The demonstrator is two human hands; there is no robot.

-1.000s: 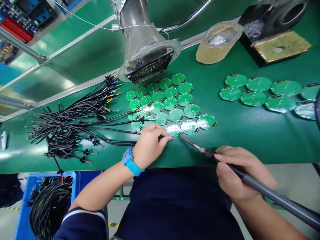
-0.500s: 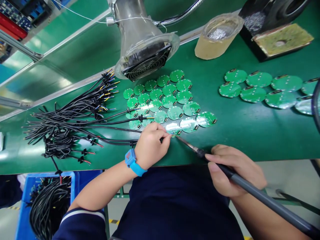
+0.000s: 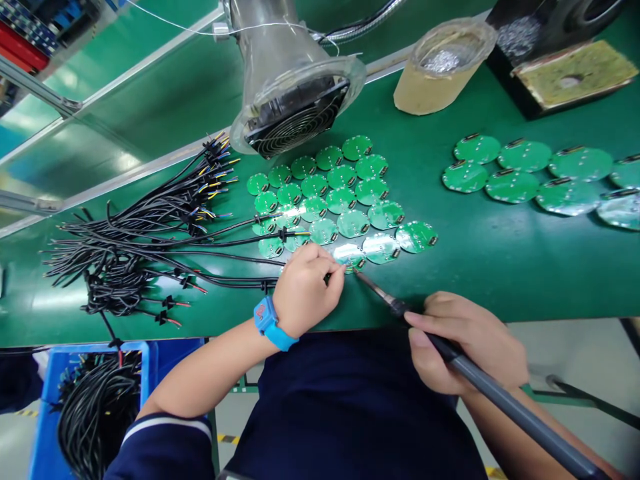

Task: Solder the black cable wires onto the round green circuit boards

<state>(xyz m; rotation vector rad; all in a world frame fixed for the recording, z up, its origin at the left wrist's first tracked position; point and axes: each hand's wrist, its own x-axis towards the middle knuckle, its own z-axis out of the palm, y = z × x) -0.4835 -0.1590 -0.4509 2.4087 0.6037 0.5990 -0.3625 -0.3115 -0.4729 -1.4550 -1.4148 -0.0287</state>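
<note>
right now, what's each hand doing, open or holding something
Left hand: closed in a pinch at a green circuit board; what it grips cannot be told.
Right hand: closed around a soldering iron.

duct w/ fan, flex. hose, blue bin

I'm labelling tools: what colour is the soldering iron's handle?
Handle: grey, black toward the front; best in head view.
</note>
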